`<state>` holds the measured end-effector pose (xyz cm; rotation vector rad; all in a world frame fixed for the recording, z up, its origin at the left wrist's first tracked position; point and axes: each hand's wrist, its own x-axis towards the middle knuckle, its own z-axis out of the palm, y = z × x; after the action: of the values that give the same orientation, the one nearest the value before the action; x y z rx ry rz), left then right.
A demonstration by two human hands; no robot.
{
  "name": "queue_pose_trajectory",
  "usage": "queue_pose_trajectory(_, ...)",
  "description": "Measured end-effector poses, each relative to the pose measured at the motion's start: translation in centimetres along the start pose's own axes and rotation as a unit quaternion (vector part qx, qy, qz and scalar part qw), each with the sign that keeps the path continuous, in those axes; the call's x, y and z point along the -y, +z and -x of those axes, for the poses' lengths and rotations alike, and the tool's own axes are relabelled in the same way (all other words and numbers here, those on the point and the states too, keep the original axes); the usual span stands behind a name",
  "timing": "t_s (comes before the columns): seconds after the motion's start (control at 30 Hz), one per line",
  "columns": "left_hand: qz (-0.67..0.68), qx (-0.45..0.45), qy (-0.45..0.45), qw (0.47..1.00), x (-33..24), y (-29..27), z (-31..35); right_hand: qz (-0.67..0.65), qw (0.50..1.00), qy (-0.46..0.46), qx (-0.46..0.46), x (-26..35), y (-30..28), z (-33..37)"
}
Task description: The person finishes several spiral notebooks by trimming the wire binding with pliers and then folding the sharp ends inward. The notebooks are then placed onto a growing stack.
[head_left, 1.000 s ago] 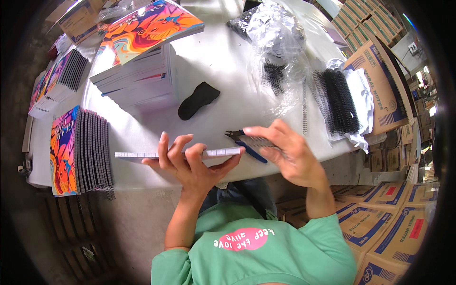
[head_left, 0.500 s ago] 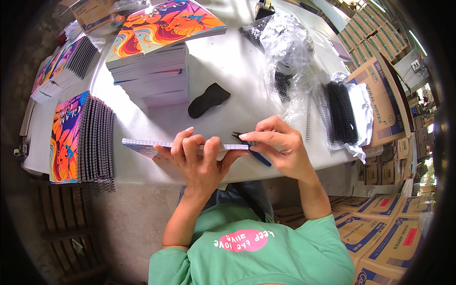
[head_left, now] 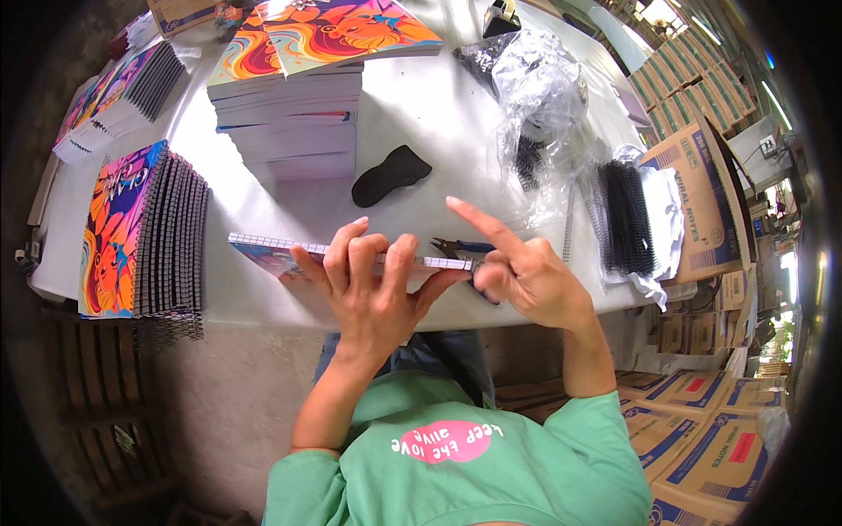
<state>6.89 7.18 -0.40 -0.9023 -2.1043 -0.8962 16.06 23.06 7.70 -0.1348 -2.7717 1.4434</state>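
My left hand [head_left: 364, 285] grips a spiral notebook [head_left: 263, 250], held on edge so that its bound spine faces up. The fingers curl over the spine, and the thumb presses near its right end. At that end is my right hand [head_left: 531, 276], its index finger stretched out and lifted, the thumb apart and close to the coil's tip. The other fingers are folded and partly hidden. Pliers [head_left: 452, 248] with dark jaws and blue handles lie on the table behind the notebook, partly covered by my right hand.
A tall stack of colourful covers and pages [head_left: 298, 131] stands beyond, beside a black cloth-like piece [head_left: 391, 175]. Bound notebooks [head_left: 167, 237] are piled at left. Black coils [head_left: 624, 219], clear plastic bags [head_left: 544, 88] and a carton [head_left: 693, 202] sit right; more cartons [head_left: 710, 447] are stacked below.
My right index finger has lifted off the coil's end and straightened, and the thumb has moved away from it. The left hand keeps its hold on the notebook. The whole view has shifted slightly.
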Motion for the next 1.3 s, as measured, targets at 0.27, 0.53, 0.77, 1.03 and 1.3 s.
queue_pose_trajectory(0.27,0.01,0.005,-0.006,1.0,0.8,-0.3,0.7,0.145,0.969,-0.173,-0.104,-1.1,0.3,0.1)
queue_pose_trajectory(0.53,0.028,0.028,0.02,0.999,1.4,-1.4,0.4,0.236,0.95,-0.187,0.085,-6.3,-1.1,-11.2)
queue_pose_trajectory(0.77,0.026,0.02,0.0,0.999,1.5,-2.1,0.3,0.249,0.934,-0.257,-0.007,-11.1,3.5,-17.1)
queue_pose_trajectory(1.03,0.063,0.008,-0.01,0.998,1.6,-1.6,0.4,-0.256,0.926,-0.234,0.151,-5.4,-0.3,-6.3)
queue_pose_trajectory(1.3,0.057,0.001,-0.008,0.998,1.5,-1.6,0.7,-0.019,0.988,-0.141,0.055,-5.1,-2.1,-7.1)
